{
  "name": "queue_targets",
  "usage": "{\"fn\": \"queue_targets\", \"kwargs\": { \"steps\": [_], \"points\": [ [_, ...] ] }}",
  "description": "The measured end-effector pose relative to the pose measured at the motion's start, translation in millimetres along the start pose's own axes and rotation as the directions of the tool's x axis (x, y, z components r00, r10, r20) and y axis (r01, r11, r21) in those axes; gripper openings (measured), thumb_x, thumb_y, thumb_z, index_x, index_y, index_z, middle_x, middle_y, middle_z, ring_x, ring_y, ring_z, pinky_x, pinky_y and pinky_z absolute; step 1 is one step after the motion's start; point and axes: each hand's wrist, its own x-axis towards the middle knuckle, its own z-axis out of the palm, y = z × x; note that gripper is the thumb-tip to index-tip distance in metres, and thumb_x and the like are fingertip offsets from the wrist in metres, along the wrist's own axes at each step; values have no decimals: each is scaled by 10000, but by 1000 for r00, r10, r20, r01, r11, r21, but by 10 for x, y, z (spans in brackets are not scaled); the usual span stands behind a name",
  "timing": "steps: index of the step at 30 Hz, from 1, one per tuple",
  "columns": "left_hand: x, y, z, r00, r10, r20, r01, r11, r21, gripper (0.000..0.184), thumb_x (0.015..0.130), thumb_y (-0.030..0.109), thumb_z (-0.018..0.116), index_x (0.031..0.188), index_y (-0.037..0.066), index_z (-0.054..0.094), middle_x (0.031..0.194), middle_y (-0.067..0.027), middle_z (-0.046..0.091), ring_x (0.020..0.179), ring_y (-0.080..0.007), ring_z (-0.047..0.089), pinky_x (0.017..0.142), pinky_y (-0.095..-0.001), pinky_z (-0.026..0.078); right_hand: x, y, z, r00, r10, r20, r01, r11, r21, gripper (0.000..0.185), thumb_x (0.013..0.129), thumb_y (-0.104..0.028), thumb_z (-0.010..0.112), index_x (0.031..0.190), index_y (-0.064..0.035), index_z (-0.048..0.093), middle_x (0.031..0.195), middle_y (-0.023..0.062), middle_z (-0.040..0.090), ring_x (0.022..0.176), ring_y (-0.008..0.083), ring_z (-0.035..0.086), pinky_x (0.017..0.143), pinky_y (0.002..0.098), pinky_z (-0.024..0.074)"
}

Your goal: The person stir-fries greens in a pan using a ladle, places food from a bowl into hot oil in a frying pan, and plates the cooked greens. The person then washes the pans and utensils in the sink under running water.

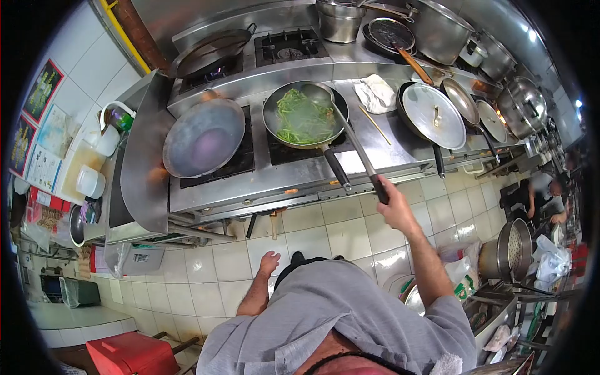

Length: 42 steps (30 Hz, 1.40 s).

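My right hand (396, 206) is closed round the dark handle of a long metal ladle (356, 140). The bowl of the ladle rests in the upper right of a pan (270, 119) on the stove. Green vegetables (300, 119) lie in that pan under light steam, and the pan's black handle (336, 169) points towards me with no hand on it. My left hand (269, 262) hangs low in front of my body, over the floor, its fingers loosely curled and partly apart, with nothing in it.
A large wok (205, 137) sits left of the pan. Right of it are a white cloth (375, 94), a thin stick (375, 125) and a lidded pan (434, 116). Pots (440, 31) line the back. Another person (542, 194) is at far right; a red box (131, 355) stands lower left.
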Motion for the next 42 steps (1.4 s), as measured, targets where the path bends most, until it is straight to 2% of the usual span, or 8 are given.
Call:
{"fn": "queue_targets", "kwargs": {
  "steps": [2,6,9,11,15,19,23,42],
  "points": [
    [34,-15,47,1000,-2,21,2,999,39,586,775,308,610,1224,-22,429,993,-147,607,664,-186,602,526,-288,474,65,19,270,1000,-15,-25,16,999,37,679,702,-15,575,1330,-68,323,976,250,591,840,328,604,759,359,460],
    [132,-126,-67,999,-26,18,23,988,150,585,772,306,613,1215,-31,434,974,-158,616,636,-191,607,525,-293,480,-68,-202,353,998,17,68,-20,998,51,670,693,-38,581,1319,-76,343,909,242,595,791,343,597,707,362,464],
    [179,-276,-245,999,-20,-28,24,989,148,589,769,305,614,1213,-37,434,925,-160,628,616,-191,605,534,-298,484,-256,-178,257,995,-100,16,100,995,7,686,683,-30,570,1324,-96,338,872,222,590,764,354,585,672,390,460],
    [218,-409,-354,999,-8,-32,13,987,162,583,762,303,622,1201,-40,450,891,-159,634,601,-191,602,545,-304,489,-336,-81,357,984,-163,-71,142,960,-240,690,680,-25,553,1328,-119,335,856,212,578,757,372,571,660,426,450],
    [378,-632,-514,997,-58,-41,67,957,282,565,761,318,605,1171,-49,479,861,-162,635,608,-202,601,598,-320,498,-288,-129,433,995,-82,-58,65,965,-254,708,674,-16,545,1334,-157,331,871,209,572,760,381,562,655,446,445],
    [423,-511,-529,999,-29,-21,34,949,313,573,756,336,594,1160,-55,486,939,-194,622,722,-244,617,705,-329,493,-315,-180,425,974,-198,-107,135,895,-425,737,684,-19,542,1352,-207,295,859,183,553,735,376,566,656,454,463],
    [654,-507,-457,999,54,6,-53,944,326,574,749,354,599,1146,-49,502,1041,-223,592,951,-282,590,847,-334,455,-205,-141,481,994,-76,-75,18,813,-581,755,680,2,538,1350,-255,305,873,151,565,750,359,570,674,448,466],
    [617,-702,-396,998,32,50,-51,902,430,551,740,384,580,1110,-24,540,1128,-220,547,1072,-318,515,927,-355,403,-132,-303,317,989,-94,-114,44,923,-383,687,667,-34,549,1309,-212,381,854,193,588,780,366,578,688,449,461]
  ]
}}
